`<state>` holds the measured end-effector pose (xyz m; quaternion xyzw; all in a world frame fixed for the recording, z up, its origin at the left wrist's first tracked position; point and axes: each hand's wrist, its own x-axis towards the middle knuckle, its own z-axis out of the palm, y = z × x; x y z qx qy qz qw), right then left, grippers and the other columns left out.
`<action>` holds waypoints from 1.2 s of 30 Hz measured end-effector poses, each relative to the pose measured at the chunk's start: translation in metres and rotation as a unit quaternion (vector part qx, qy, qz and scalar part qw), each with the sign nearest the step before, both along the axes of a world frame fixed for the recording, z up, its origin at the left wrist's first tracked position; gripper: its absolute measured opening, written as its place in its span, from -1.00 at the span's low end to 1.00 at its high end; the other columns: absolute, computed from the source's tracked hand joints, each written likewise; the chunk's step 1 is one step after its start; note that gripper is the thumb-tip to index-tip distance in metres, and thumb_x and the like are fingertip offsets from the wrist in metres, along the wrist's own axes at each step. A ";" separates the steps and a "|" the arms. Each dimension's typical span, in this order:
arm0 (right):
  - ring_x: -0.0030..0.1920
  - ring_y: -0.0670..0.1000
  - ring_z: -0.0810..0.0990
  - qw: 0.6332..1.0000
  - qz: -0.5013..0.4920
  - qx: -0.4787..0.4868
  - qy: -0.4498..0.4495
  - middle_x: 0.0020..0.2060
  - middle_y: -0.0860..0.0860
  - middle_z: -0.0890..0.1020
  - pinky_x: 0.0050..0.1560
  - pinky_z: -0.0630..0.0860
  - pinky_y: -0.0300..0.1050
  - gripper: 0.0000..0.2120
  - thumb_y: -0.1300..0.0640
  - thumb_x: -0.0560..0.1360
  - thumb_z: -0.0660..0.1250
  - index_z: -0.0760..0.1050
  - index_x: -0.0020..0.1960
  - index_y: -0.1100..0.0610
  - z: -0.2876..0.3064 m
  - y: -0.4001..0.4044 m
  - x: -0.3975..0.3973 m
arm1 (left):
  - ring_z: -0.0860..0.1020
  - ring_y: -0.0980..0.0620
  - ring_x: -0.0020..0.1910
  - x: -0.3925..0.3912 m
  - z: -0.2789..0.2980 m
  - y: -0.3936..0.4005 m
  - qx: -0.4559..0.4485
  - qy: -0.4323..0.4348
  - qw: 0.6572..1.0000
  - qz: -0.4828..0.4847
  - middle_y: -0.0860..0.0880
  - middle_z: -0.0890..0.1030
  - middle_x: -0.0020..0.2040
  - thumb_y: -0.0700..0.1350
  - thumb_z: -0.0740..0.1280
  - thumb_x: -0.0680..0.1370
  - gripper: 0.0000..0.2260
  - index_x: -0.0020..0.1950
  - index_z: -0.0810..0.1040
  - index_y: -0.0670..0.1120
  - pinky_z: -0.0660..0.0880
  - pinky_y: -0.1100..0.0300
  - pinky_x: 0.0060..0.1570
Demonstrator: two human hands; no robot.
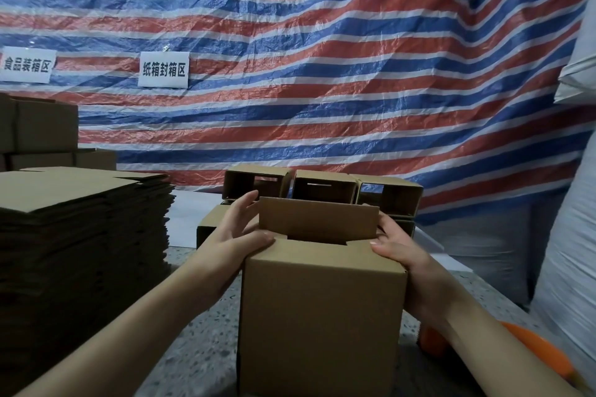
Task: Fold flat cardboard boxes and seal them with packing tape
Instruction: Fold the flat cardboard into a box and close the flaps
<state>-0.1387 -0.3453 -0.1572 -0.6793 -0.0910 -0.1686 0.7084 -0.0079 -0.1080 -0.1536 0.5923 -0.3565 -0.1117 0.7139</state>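
A worker's two hands steady a half-formed cardboard box (322, 316) standing upright on a speckled surface (206, 325), directly in front of the camera. The left hand (235, 235) rests at the box's upper left corner, thumb laid along the top edge and fingers stretched toward the far flap (317, 217), which stands raised; the right hand (395, 246) clasps the upper right corner, fingers hooked over the rim. Both grips are narrow and set on the box itself. The side flaps appear folded inward, leaving a gap at the centre; the top is not yet closed and no tape is visible on it. An orange tape dispenser (535, 351) lies on the surface near the right forearm, unheld. Behind the box, several formed boxes (322, 192) lie on their sides with open ends facing the camera, suggesting a share of the job is done. To the left, a tall stack of flat cardboard blanks (80, 235) indicates much work remains. A striped tarpaulin (322, 58) with two paper signs (163, 69) hangs behind.
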 end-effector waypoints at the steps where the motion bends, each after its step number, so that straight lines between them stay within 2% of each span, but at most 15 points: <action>1: 0.21 0.14 0.65 1.000 -0.002 0.002 0.001 0.19 0.01 0.67 0.03 0.63 -0.09 -0.45 0.09 0.39 0.41 0.46 0.31 -0.33 0.000 0.000 0.000 | 0.47 0.17 0.24 0.000 0.000 0.000 0.002 -0.007 1.000 0.003 0.27 0.44 0.25 -0.08 0.44 0.34 -0.31 0.41 0.31 0.29 0.50 0.10 0.19; 3: 0.19 0.15 0.65 1.000 -0.015 0.010 0.002 0.22 0.04 0.64 0.03 0.64 -0.07 -0.36 0.11 0.37 0.42 0.41 0.37 -0.32 0.000 -0.001 0.001 | 0.45 0.15 0.29 0.000 0.002 0.002 0.005 -0.023 1.000 0.015 0.19 0.47 0.30 -0.10 0.45 0.33 -0.36 0.35 0.37 0.28 0.42 0.03 0.30; 6: 0.12 0.15 0.68 1.000 -0.018 0.021 0.003 0.15 0.08 0.65 -0.02 0.64 -0.06 -0.49 0.09 0.34 0.48 0.57 0.26 -0.22 0.002 0.000 -0.003 | 0.51 0.08 0.27 -0.001 0.001 0.003 0.007 -0.037 0.998 0.041 0.09 0.56 0.26 -0.16 0.46 0.41 -0.45 0.32 0.44 0.25 0.44 0.01 0.28; 9: 0.15 0.09 0.67 0.999 -0.049 0.008 0.012 0.17 -0.01 0.67 0.04 0.63 -0.03 -0.78 0.12 0.43 0.47 0.67 0.07 0.00 0.001 -0.001 -0.004 | 0.63 0.05 0.07 -0.001 -0.001 0.004 0.010 -0.034 0.999 0.035 0.05 0.65 0.08 -0.13 0.43 0.41 -0.62 0.15 0.60 0.23 0.52 0.12 0.04; 12: 0.23 0.03 0.62 0.997 -0.078 -0.016 0.017 0.18 -0.09 0.66 0.18 0.56 0.02 -0.96 0.11 0.42 0.45 0.67 -0.17 0.07 0.001 -0.001 -0.003 | 0.64 0.10 -0.14 -0.002 -0.002 0.002 0.031 -0.013 0.999 0.027 0.00 0.68 -0.01 -0.13 0.41 0.44 -0.79 0.00 0.68 0.14 0.51 0.25 -0.21; 16: 0.21 0.11 0.61 0.993 -0.109 -0.041 0.015 0.12 -0.03 0.69 0.31 0.50 0.16 -0.92 0.11 0.38 0.41 0.63 -0.25 0.11 0.002 0.000 -0.003 | 0.61 0.11 -0.18 -0.001 0.000 0.001 0.059 0.003 0.998 0.037 0.01 0.70 -0.04 -0.08 0.41 0.41 -0.85 -0.07 0.71 0.09 0.47 0.28 -0.24; 20: 0.21 0.10 0.61 0.992 -0.114 -0.048 0.014 0.11 -0.03 0.70 0.28 0.51 0.12 -0.90 0.13 0.37 0.39 0.63 -0.30 0.08 0.002 0.001 -0.002 | 0.64 0.01 -0.08 -0.005 0.010 0.006 0.118 -0.017 0.991 0.054 -0.02 0.70 -0.02 -0.09 0.41 0.46 -0.88 -0.07 0.72 0.06 0.51 0.18 -0.13; 22: 0.19 0.08 0.62 0.992 -0.112 -0.052 0.016 0.10 -0.05 0.70 0.21 0.53 0.04 -0.90 0.12 0.37 0.39 0.62 -0.31 0.08 0.003 0.000 -0.001 | 0.64 0.07 -0.04 -0.009 0.020 0.010 0.163 -0.066 0.982 0.072 0.06 0.70 -0.03 -0.11 0.38 0.54 -0.88 -0.05 0.69 0.08 0.52 0.22 -0.11; 24: 0.17 0.06 0.63 0.992 -0.110 -0.056 0.021 0.09 -0.06 0.70 0.17 0.53 -0.01 -0.89 0.11 0.37 0.39 0.62 -0.32 0.09 0.004 0.000 -0.002 | 0.55 0.24 0.11 -0.021 0.029 0.010 0.225 -0.206 0.942 0.143 0.28 0.62 -0.05 -0.02 0.33 0.59 -0.89 -0.05 0.62 0.18 0.48 0.29 0.04; 26: 0.18 0.07 0.62 0.992 -0.109 -0.061 0.026 0.09 -0.07 0.70 0.20 0.53 0.03 -0.89 0.10 0.37 0.40 0.61 -0.32 0.08 0.005 -0.001 -0.002 | 0.21 0.41 0.33 -0.043 0.035 0.004 0.282 -0.361 0.866 0.201 0.50 0.40 0.09 0.14 0.20 0.60 -0.89 0.05 0.51 0.28 0.24 0.22 0.40; 28: 0.20 0.10 0.60 0.992 -0.104 -0.065 0.028 0.09 -0.07 0.69 0.24 0.52 0.08 -0.86 0.10 0.40 0.43 0.61 -0.33 0.08 0.004 -0.001 -0.001 | 0.00 0.44 0.36 -0.064 0.034 -0.008 0.312 -0.452 0.814 0.191 0.43 0.29 0.33 0.32 0.00 0.54 -0.58 0.34 0.39 0.29 -0.08 0.21 0.47; 30: 0.22 0.12 0.59 0.993 -0.098 -0.065 0.023 0.11 -0.05 0.68 0.26 0.52 0.14 -0.83 0.08 0.42 0.48 0.61 -0.32 0.08 0.003 -0.003 -0.002 | -0.04 0.41 0.39 -0.077 0.029 -0.023 0.348 -0.495 0.776 0.177 0.32 0.15 0.51 0.45 -0.18 0.45 -0.32 0.52 0.17 0.25 -0.20 0.24 0.40; 32: 0.24 0.14 0.58 0.993 -0.095 -0.069 0.019 0.12 -0.06 0.68 0.28 0.52 0.17 -0.85 0.07 0.42 0.47 0.62 -0.30 0.08 0.003 -0.003 -0.002 | 0.06 0.30 0.47 -0.082 0.020 -0.033 0.381 -0.522 0.743 0.176 0.24 0.16 0.55 0.49 -0.26 0.39 -0.23 0.55 0.08 0.23 -0.18 0.22 0.38; 34: 0.24 0.12 0.56 0.990 -0.108 -0.085 0.019 0.11 -0.08 0.68 0.29 0.50 0.17 -0.85 0.06 0.43 0.47 0.64 -0.30 0.06 0.004 -0.002 -0.003 | 0.22 0.19 0.48 -0.081 0.013 -0.036 0.386 -0.552 0.713 0.197 0.20 0.28 0.51 0.47 -0.22 0.43 -0.27 0.52 0.15 0.21 0.00 0.17 0.44; 36: 0.24 0.10 0.56 0.988 -0.116 -0.099 0.025 0.11 -0.09 0.68 0.31 0.49 0.18 -0.84 0.08 0.48 0.44 0.65 -0.27 0.05 0.006 -0.001 -0.003 | 0.32 0.16 0.43 -0.078 0.010 -0.036 0.372 -0.566 0.704 0.214 0.19 0.37 0.46 0.41 -0.20 0.46 -0.33 0.48 0.24 0.20 0.18 0.16 0.42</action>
